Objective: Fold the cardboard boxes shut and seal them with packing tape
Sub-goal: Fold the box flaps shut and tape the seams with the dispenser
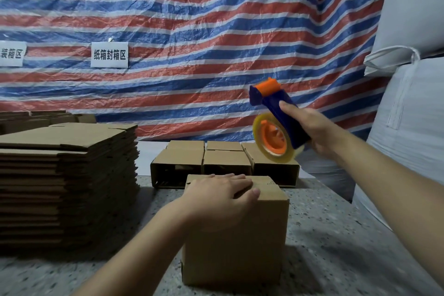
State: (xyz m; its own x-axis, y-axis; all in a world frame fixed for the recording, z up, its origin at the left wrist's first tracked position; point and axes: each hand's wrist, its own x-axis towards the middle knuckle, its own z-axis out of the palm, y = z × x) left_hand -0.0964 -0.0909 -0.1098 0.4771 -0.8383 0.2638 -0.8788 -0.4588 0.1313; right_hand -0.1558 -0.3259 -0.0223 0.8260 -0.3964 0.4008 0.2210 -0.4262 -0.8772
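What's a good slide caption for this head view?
Left hand presses box flaps shut; right hand raises tape dispenser.

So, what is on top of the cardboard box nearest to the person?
The left hand lies flat on the top of the cardboard box, pressing it. The flaps under the palm are covered, so no tape can be confirmed there.

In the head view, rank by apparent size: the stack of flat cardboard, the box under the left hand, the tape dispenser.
1. Stack of flat cardboard, largest.
2. Box under the left hand; it is nearest the camera.
3. Tape dispenser, held in the right hand, smallest.
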